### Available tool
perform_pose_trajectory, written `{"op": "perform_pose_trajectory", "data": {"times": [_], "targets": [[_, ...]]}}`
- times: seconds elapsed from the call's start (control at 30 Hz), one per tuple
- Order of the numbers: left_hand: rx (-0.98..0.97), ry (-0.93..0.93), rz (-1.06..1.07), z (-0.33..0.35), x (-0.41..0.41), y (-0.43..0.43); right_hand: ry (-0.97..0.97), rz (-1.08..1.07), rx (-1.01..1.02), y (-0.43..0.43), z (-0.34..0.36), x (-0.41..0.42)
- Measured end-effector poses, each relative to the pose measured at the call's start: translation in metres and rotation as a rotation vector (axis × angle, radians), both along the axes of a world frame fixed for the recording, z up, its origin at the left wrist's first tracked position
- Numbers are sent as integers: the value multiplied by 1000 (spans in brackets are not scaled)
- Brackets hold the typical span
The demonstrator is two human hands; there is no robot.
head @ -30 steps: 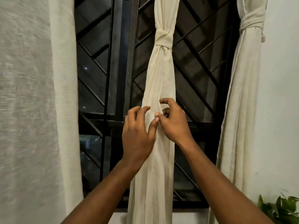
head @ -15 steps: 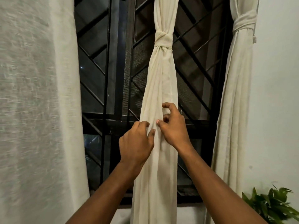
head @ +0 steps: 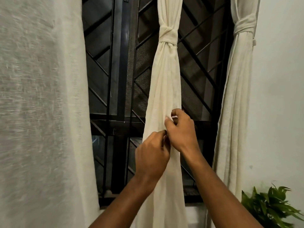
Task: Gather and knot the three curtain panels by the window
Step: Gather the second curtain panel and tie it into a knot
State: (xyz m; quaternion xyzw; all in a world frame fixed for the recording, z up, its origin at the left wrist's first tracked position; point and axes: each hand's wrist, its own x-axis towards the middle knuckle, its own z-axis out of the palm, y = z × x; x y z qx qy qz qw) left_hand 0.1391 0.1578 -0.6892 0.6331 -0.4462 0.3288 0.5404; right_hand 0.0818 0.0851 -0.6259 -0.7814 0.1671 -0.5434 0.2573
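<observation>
Three cream curtain panels hang at a dark window, and two bare hands work on the middle curtain panel (head: 166, 83). The right hand (head: 181, 130) pinches a fold of its cloth between curled thumb and forefinger. The left hand (head: 152, 155), touching it just below, has its fingers curled into the same gathered cloth, though the fingertips are hidden against the fabric. Well above the fingers, this panel is already tied in a knot (head: 168, 34), and its tail falls past both wrists and out of view. Beyond the right hand's knuckles hangs the right curtain panel (head: 235, 96), also knotted high up. Far out past the left hand hangs the left curtain panel (head: 41, 104), broad, flat and untied. Behind the fingers is a black window grille (head: 115, 71). A leafy plant (head: 269, 206) sits low, outside the right forearm. The step appears to be tidying the tail under the finished knot. To do it well, draw the folds down evenly with light pinches and avoid a hard tug that could loosen the knot. By this reckoning, the left panel is the one not yet gathered.
</observation>
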Motion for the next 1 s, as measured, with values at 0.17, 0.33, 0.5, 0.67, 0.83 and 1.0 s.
{"op": "perform_pose_trajectory", "data": {"times": [0.17, 0.33, 0.5, 0.67, 0.83, 1.0], "targets": [[-26, 51, -107, -2, -2, -2, -50, 114, 41, 4, 2, -9], [-84, 75, -114, -12, 0, 6, 28, 54, 50, 0, -1, -15], [-10, 145, 45, -12, 13, 4, 13, 92, 121, -8, -3, -24], [32, 152, -79, -16, 10, 9, 6, 107, 130, -11, -5, -30], [101, -14, -9, -15, 1, 7, 46, 122, 109, -10, -6, -34], [21, 43, 10, -14, 11, 10, 30, 106, 92, -18, -3, -44]]}}
